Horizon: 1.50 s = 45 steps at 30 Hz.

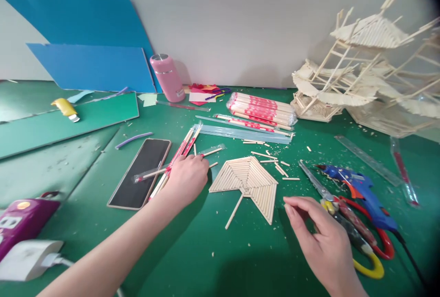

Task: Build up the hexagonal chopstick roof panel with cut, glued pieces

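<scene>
My left hand (188, 178) is closed over a plastic-wrapped chopstick packet (151, 174), which pokes out on both sides of the fingers. Beneath that hand lie more red-and-white wrapped chopsticks (184, 145), partly hidden. My right hand (321, 237) has thumb and forefinger tips pressed together, and nothing shows between them. Between the hands a fan-shaped panel of glued sticks (256, 180) rests flat on the green table, one single stick (234, 211) reaching out from its centre. Right of my right hand lie yellow-and-red-handled cutters (347, 219) and a blue glue gun (360, 191).
A black-screened phone (140, 173) lies left of my left hand. Behind are a pink flask (167, 79), a bundle of wrapped chopsticks (259, 108) and a tall stick-built model (364, 68). A purple power strip (30, 217) with a white plug sits at left. Cut stick bits (280, 168) are scattered about.
</scene>
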Tool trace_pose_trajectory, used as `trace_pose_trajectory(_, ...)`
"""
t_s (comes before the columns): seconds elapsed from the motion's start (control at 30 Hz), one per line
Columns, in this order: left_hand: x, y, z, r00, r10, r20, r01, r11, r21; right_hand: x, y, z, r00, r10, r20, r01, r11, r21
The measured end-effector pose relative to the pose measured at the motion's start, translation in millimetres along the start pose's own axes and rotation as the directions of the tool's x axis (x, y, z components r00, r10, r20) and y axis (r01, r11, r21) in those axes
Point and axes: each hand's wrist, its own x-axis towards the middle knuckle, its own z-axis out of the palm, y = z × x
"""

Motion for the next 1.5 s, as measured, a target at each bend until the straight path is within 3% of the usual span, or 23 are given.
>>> trace_pose_trajectory(0.17,-8,-3,-12.1,0.997,-0.049,-0.055,0.046,0.997,-0.064,-3,2,-2,1.0,0.007,-0.012,-0.006,1.0,0.022)
trace_pose_trajectory(0.27,-22,17,-30.0,0.998,-0.03,-0.049,0.019,0.978,-0.208,-4,-5,-2,0.999,0.036,0.027,-0.039,0.995,0.095)
trace_pose_trajectory(0.3,-27,29,-34.9,0.998,-0.035,-0.06,0.006,0.908,-0.418,-5,-10,-1,0.997,0.054,0.062,-0.063,0.987,0.147)
trace_pose_trajectory(0.37,-39,55,-39.4,1.0,-0.01,-0.029,-0.015,0.672,-0.74,-6,-20,3,0.984,0.08,0.161,-0.124,0.95,0.286)
trace_pose_trajectory(0.47,-53,91,-32.9,0.997,-0.014,-0.077,-0.067,0.367,-0.928,-9,-33,9,0.96,0.033,0.279,-0.168,0.863,0.477)
trace_pose_trajectory(0.57,-59,112,-21.0,0.998,-0.065,0.009,0.019,0.149,-0.989,-13,-36,12,0.968,0.028,0.249,-0.17,0.805,0.569)
trace_pose_trajectory(0.67,-59,118,-15.6,0.986,-0.07,0.154,0.157,0.037,-0.987,-16,-36,13,0.967,0.107,0.232,-0.227,0.775,0.59)
trace_pose_trajectory(0.77,-57,116,-15.2,0.976,-0.046,0.212,0.212,-0.003,-0.977,-17,-39,13,0.956,0.17,0.238,-0.283,0.747,0.601)
trace_pose_trajectory(0.87,-58,108,-11.8,0.989,-0.009,0.15,0.15,0.091,-0.984,-14,-41,12,0.95,0.233,0.207,-0.31,0.763,0.567)
trace_pose_trajectory(0.93,-56,99,-7.0,1.0,-0.016,0.018,0.022,0.272,-0.962,-12,-38,10,0.949,0.266,0.168,-0.315,0.804,0.505)
trace_pose_trajectory(1.03,-50,82,2.0,0.966,-0.071,-0.248,-0.155,0.609,-0.778,-8,-25,5,0.946,0.3,0.119,-0.322,0.86,0.395)
trace_pose_trajectory(1.13,-42,70,10.9,0.933,0.06,-0.354,-0.263,0.786,-0.56,-7,-9,6,0.956,0.286,0.07,-0.294,0.917,0.27)
trace_pose_trajectory(1.27,-31,64,18.4,0.899,0.258,-0.354,-0.382,0.858,-0.343,-8,1,15,0.965,0.24,0.107,-0.257,0.947,0.193)
trace_pose_trajectory(1.5,-19,65,19.9,0.839,0.363,-0.405,-0.476,0.851,-0.223,-7,-2,22,0.976,0.172,0.132,-0.196,0.96,0.201)
